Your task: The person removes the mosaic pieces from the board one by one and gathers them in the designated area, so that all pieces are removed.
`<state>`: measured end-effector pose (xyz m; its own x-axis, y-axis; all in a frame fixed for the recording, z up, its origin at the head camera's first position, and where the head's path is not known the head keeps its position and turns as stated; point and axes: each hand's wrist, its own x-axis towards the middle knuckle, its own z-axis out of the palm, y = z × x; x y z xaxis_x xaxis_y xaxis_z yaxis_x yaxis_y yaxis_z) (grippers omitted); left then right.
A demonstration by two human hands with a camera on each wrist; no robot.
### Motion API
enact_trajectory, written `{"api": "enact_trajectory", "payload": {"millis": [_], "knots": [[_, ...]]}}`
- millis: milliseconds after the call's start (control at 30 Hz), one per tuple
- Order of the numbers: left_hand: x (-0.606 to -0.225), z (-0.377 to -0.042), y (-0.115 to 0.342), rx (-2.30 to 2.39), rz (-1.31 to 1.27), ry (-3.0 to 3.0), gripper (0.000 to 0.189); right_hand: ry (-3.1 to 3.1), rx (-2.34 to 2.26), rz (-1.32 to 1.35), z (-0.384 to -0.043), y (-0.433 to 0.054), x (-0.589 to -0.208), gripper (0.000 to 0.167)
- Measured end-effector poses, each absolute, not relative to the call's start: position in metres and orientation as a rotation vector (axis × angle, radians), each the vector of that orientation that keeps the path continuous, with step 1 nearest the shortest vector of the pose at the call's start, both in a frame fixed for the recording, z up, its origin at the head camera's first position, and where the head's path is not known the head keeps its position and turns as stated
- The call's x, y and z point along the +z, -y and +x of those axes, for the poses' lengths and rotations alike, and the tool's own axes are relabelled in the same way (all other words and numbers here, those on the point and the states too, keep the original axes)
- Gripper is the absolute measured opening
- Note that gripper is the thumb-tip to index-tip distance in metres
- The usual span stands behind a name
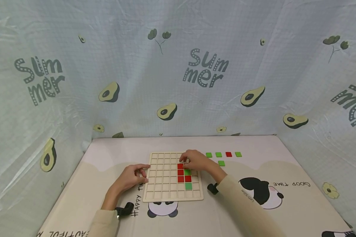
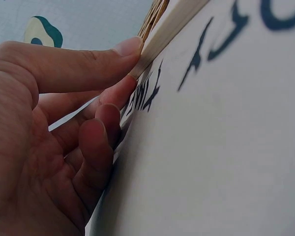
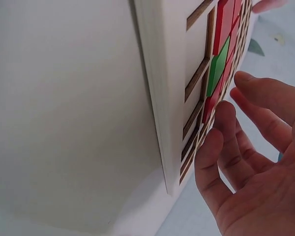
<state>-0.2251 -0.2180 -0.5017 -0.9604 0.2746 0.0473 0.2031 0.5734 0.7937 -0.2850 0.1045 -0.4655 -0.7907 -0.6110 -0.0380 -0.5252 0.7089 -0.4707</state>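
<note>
A pale wooden grid board [image 1: 163, 184] lies on the table, with red and green square tiles in several cells right of its middle. My left hand [image 1: 130, 177] is at its left edge, thumb and index fingertips touching the side, the other fingers loosely bent. Over the upper right of the grid is my right hand [image 1: 197, 159], its fingertips close to a red tile [image 1: 180, 166]. In the right wrist view its thumb and fingers stand apart beside the board, with no tile visible between them. Below that tile sits a green tile [image 1: 187, 172]. The hand hides some cells.
Beyond the right hand lie loose tiles: several green, such as a green tile [image 1: 238, 154], and one red tile [image 1: 228, 154]. The printed cloth [image 1: 112, 158] covers the table. Patterned curtains [image 1: 178, 125] stand behind and at both sides.
</note>
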Motion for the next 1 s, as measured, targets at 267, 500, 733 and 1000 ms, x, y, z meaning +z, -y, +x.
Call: {"api": "enact_trajectory", "payload": {"millis": [267, 500, 733, 1000], "knots": [[-0.502, -0.225, 0.218, 1.350, 0.416, -2.715, 0.056, -2.703, -0.672, -0.926, -0.286, -0.100, -0.467, 0.017], [-0.502, -0.225, 0.218, 1.353, 0.402, -2.715, 0.057, -2.708, -0.672, -0.928, -0.287, -0.095, -0.470, 0.014], [-0.502, -0.225, 0.218, 1.352, 0.390, -2.715, 0.056, -2.722, -0.648, -0.935, -0.287, -0.094, -0.473, 0.012], [-0.502, -0.225, 0.218, 1.355, 0.382, -2.714, 0.057, -2.740, -0.626, -0.926, -0.287, -0.093, -0.475, 0.015]]}}
